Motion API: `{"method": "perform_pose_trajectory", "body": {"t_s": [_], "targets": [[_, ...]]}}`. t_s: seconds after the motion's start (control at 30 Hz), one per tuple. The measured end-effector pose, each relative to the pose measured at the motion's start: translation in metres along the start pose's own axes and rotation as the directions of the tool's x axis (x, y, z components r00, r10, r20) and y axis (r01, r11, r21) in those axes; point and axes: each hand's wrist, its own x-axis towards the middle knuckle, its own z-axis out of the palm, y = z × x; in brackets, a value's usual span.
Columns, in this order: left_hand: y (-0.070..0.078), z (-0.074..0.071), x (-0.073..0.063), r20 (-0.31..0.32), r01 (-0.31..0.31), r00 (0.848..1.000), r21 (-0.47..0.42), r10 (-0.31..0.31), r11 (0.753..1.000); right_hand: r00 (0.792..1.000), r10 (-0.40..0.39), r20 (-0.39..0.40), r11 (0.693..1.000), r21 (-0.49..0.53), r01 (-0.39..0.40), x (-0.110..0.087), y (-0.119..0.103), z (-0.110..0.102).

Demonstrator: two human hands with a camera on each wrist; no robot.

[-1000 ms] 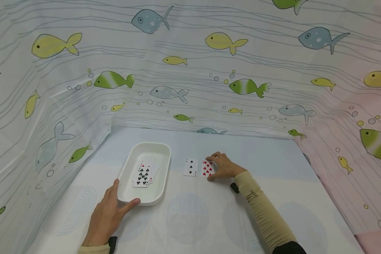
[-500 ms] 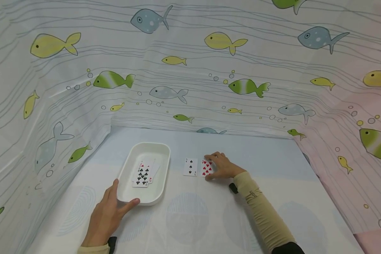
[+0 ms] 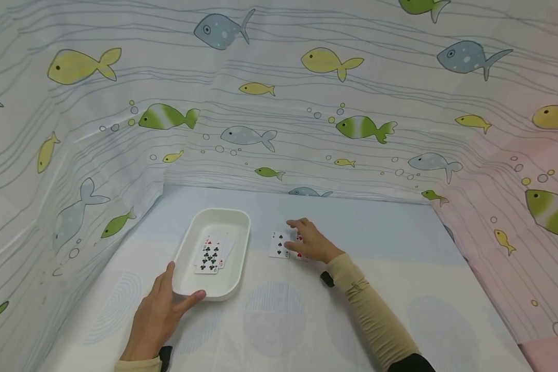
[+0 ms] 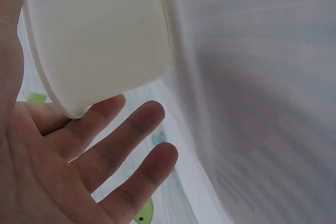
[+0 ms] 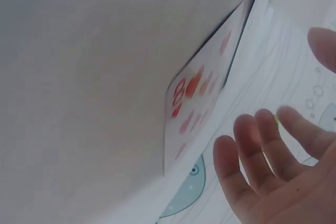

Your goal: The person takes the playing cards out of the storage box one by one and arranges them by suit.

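In the head view a white plastic tray lies at the left with a few overlapping playing cards inside, a club card on top. My left hand rests against its near left corner, thumb along the front and fingers along the side; the left wrist view shows those fingers fairly straight. To the tray's right lie a three of spades and an eight of hearts side by side. My right hand hovers over both, covering part of each. Its fingers hold nothing in the right wrist view.
A pale patterned sheet covers the table. Fish-printed curtain cloth hangs behind it and along both sides. Its left part stands close beyond the tray and left hand.
My right hand has shifted left from the eight of hearts, and its fingertips now reach over the three of spades. The left hand, tray and both loose cards stay in place.
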Motion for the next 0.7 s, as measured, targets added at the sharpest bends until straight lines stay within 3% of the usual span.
{"method": "perform_pose_trajectory", "body": {"t_s": [0.47, 0.7], "targets": [[0.001, 0.0, 0.001, -0.001, -0.009, 1.0, -0.006, 0.009, 1.0, 0.987, -0.125, -0.105, 0.987, 0.091, 0.135, 0.015, -0.046, 0.013], [0.0, -0.001, 0.001, 0.006, -0.004, 1.0, -0.015, 0.004, 1.0, 0.98, -0.161, -0.118, 0.983, 0.068, 0.17, 0.025, -0.069, 0.02]]}}
